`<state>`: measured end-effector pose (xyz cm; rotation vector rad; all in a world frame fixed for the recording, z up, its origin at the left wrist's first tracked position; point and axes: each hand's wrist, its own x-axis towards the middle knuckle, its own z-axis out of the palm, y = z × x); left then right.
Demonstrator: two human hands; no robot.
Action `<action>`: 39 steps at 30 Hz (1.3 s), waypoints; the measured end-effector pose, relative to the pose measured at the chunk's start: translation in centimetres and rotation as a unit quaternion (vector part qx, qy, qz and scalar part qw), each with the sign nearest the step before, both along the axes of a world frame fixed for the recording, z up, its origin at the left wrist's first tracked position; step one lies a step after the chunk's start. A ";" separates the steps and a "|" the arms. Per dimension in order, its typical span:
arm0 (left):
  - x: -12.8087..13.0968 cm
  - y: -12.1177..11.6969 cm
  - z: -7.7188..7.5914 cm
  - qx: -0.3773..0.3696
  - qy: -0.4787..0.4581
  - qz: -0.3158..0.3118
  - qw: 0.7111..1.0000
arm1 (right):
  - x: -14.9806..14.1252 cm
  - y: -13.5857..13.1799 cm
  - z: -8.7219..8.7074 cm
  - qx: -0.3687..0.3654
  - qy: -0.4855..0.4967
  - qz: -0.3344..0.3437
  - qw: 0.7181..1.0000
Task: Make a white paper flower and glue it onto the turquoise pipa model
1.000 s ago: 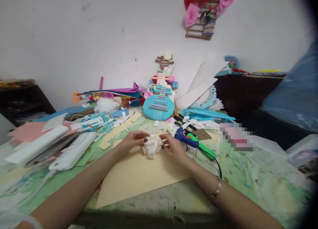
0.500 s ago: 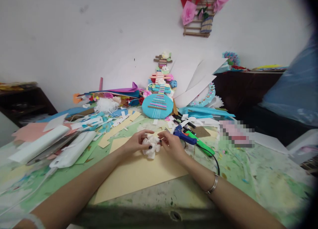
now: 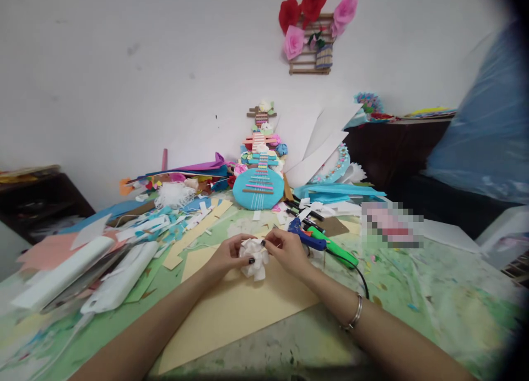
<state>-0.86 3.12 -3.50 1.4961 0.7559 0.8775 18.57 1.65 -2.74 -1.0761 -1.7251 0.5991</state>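
Observation:
A white paper flower [image 3: 257,262] with ruffled petals is held between my two hands, above a cream sheet of card [image 3: 231,315]. My left hand [image 3: 228,256] grips it from the left, thumb across the front petals. At its upper right edge, the thumb and index finger of my right hand [image 3: 288,251] pinch a petal. A blue glue gun [image 3: 306,235] lies just beyond my right hand, beside a bright green tool [image 3: 334,248] that is partly covered by the gun.
A turquoise paper lute [image 3: 258,189] leans at the back wall among paper flowers. Paper scraps [image 3: 165,222] and a white power strip [image 3: 119,276] lie on the left. Black pens [image 3: 308,213] and a brown card piece [image 3: 334,226] sit behind the glue gun, whose black cord [image 3: 362,279] curves rightward.
The camera view has tilted up a little and shifted right. The flower looks turned so more of its petals face me, and my right fingers have closed on its edge.

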 end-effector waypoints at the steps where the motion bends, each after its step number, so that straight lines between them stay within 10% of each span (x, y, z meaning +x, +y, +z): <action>1: 0.0 0.0 0.0 -0.002 -0.003 0.001 1.000 | 0.0 0.1 -0.1 -0.003 0.006 0.003 1.000; 23: 0.1 -0.6 0.9 -0.011 0.021 0.004 1.000 | -0.4 -1.2 0.7 0.119 -0.065 0.021 0.990; 39: 0.0 -0.6 0.8 -0.003 0.022 -0.017 1.000 | -0.6 -0.6 1.1 0.052 -0.059 0.030 0.996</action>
